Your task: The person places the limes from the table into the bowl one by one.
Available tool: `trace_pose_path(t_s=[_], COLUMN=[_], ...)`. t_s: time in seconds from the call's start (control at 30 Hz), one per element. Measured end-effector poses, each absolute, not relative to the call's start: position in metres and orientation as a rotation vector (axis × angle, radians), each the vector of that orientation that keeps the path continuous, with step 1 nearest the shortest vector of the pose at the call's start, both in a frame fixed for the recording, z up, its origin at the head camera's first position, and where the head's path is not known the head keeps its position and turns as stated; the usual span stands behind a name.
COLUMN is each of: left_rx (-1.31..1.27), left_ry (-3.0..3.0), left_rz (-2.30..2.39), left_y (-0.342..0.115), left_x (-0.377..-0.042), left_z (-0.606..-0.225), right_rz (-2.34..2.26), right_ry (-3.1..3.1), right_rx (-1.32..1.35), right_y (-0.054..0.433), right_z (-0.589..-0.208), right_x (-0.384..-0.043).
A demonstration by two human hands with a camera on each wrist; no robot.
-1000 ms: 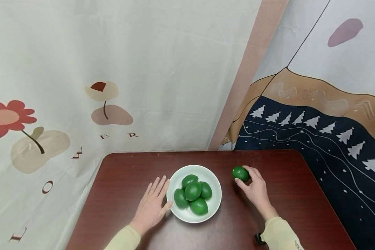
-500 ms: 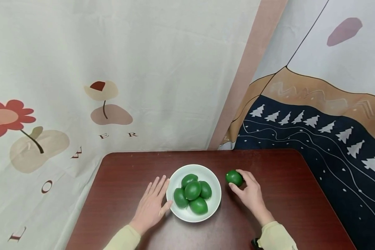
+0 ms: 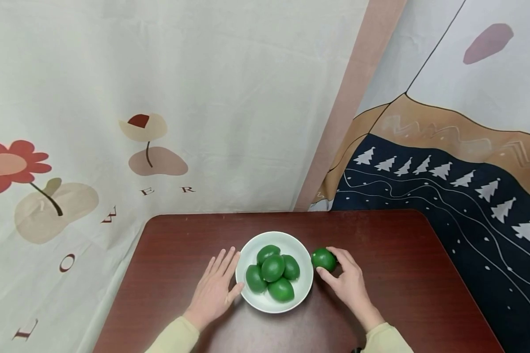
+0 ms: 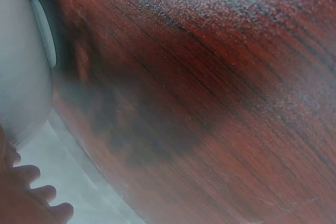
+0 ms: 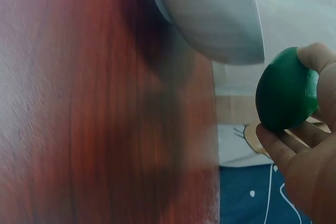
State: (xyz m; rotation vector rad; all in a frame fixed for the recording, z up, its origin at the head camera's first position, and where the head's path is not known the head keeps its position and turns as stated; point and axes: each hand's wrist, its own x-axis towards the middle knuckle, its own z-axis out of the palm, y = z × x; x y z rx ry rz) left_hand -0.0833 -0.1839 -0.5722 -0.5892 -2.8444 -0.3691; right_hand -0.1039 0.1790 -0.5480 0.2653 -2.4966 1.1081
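Note:
A white bowl [image 3: 299, 299] holds several green limes [image 3: 273, 268], piled with one on top. My right hand [image 3: 348, 280] pinches another lime [image 3: 324, 260] between thumb and fingers, close to the bowl's right rim. In the right wrist view this lime [image 5: 286, 90] is held above the table level, apart from the bowl [image 5: 215, 19]. My left hand [image 3: 215, 290] has its fingers straight and lies against the bowl's left side. Only its fingertips [image 4: 63, 212] show at the lower left of the left wrist view, below the bowl [image 4: 23, 61].
The bowl stands on a dark red-brown wooden table [image 3: 415, 274] with rounded far corners. Behind it hangs a pale printed curtain [image 3: 229, 122]. A navy and tan cloth with white trees [image 3: 439, 171] hangs at the right.
My right hand has moved left with the lime, from well right of the bowl to near its rim. The left hand and the bowl stay in place.

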Motion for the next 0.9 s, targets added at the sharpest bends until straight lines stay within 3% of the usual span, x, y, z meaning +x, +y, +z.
trace_pose_path(t_s=[0.9], left_rx=[-0.588], left_ry=[-2.826], left_rz=[-0.388], left_y=[-0.183], left_x=[-0.083], left_z=[-0.571], right_rz=[1.195], right_ry=[-2.35], right_rx=[0.453], right_y=[0.149], right_z=[-0.542], right_x=[-0.079])
